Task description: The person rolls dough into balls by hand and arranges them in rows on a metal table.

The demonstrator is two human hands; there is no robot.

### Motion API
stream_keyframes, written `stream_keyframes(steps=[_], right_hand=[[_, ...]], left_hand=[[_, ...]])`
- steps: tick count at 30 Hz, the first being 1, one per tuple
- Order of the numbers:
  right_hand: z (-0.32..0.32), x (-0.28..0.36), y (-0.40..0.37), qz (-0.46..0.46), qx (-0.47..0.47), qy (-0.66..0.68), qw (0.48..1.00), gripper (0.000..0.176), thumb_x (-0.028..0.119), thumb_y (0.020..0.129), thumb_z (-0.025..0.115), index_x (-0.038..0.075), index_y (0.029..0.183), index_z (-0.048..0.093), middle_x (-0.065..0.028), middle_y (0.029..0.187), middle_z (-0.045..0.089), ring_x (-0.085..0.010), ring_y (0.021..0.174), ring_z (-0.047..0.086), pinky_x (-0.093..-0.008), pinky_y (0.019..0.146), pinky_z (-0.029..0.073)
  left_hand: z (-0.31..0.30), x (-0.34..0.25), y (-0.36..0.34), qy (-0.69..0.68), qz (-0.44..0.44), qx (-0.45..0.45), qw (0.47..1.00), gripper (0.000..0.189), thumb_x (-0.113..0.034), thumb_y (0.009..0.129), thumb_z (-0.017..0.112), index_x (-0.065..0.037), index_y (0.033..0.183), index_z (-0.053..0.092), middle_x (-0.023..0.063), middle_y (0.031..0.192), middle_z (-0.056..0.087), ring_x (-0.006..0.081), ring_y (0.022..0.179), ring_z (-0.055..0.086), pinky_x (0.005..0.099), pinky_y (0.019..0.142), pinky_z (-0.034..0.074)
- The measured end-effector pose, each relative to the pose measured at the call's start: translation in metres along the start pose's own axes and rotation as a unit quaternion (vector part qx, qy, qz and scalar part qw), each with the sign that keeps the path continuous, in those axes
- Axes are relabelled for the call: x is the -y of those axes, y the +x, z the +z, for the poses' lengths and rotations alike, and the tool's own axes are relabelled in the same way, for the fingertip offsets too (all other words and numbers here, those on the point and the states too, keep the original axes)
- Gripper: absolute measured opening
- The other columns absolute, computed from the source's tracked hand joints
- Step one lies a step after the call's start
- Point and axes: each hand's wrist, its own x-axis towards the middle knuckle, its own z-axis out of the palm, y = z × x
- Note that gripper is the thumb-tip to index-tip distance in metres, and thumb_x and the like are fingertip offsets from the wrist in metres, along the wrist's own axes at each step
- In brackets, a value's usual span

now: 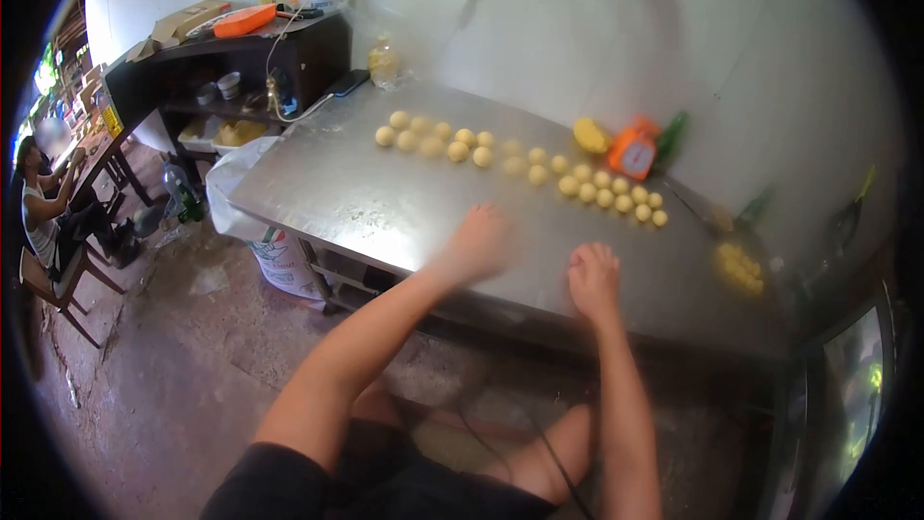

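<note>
Head view: both my hands are palm-down on the steel table (337, 202), near its front edge. My left hand (478, 241) is blurred, so I can't tell whether the fingers are spread or what is under the palm. My right hand (594, 274) is just to the right of it and not touching it. Its fingers are curled in together with the knuckles up. Anything beneath it is hidden.

Done so far: the dough balls (539, 166) lie in a long double row past my fingertips, running from far left of my left hand to beyond my right hand. There are roughly thirty, round and about even in size, mostly touching or just beside each other.

Left to do, my guess: a lump of dough (591, 135) sits beyond the row, next to an orange scale (633, 152). A pile of yellow pieces (739, 268) sits well off to the right of my right hand, unrolled as far as I can see. I'd say it's well past halfway, not finished.

Other items: a bottle (383, 60) and a phone (346, 83) are at the far corner, beyond my left hand. A white bucket (279, 260) stands under the table to the left. A person (43, 212) is seated far left, well apart from me.
</note>
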Motion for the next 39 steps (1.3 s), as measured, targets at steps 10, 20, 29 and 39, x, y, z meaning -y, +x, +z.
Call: stream_keyframes(steps=[10,20,29,39], right_hand=[[0.039,0.029,0.042,0.04,-0.009,-0.051,0.998,0.017,0.027,0.094,0.066,0.009,0.092,0.066,-0.0127,0.096,0.07,-0.0371,0.101,0.063,-0.0508,0.088,0.044],[0.053,0.003,0.076,0.095,0.015,-0.085,0.992,0.023,0.031,0.096,0.062,0.008,0.091,0.067,-0.0156,0.097,0.073,-0.0389,0.101,0.067,-0.0562,0.092,0.045],[0.036,-0.021,0.06,0.155,0.004,-0.143,0.977,0.025,0.027,0.098,0.057,0.008,0.096,0.074,-0.0171,0.107,0.077,-0.0399,0.107,0.069,-0.0601,0.094,0.047],[0.012,0.0,0.009,0.063,-0.017,-0.065,0.996,0.016,0.022,0.096,0.058,0.01,0.095,0.069,-0.0163,0.103,0.07,-0.041,0.105,0.063,-0.0576,0.093,0.045]], left_hand=[[0.043,-0.024,0.044,0.057,-0.026,0.056,0.996,0.029,-0.036,0.088,0.066,-0.009,0.09,0.076,0.0173,0.102,0.075,0.0364,0.109,0.066,0.0516,0.097,0.048],[0.052,0.006,0.084,0.051,-0.133,0.109,0.984,0.027,-0.029,0.094,0.063,-0.008,0.096,0.078,0.0174,0.103,0.077,0.035,0.111,0.068,0.0509,0.1,0.049],[0.024,0.037,0.063,0.103,-0.185,0.061,0.975,0.026,-0.025,0.097,0.06,-0.005,0.1,0.076,0.0203,0.102,0.076,0.0393,0.106,0.069,0.0542,0.098,0.051],[-0.023,0.028,0.009,-0.025,-0.038,-0.01,0.999,0.012,-0.015,0.085,0.064,-0.004,0.089,0.064,0.021,0.094,0.064,0.0432,0.098,0.062,0.0544,0.09,0.051]])
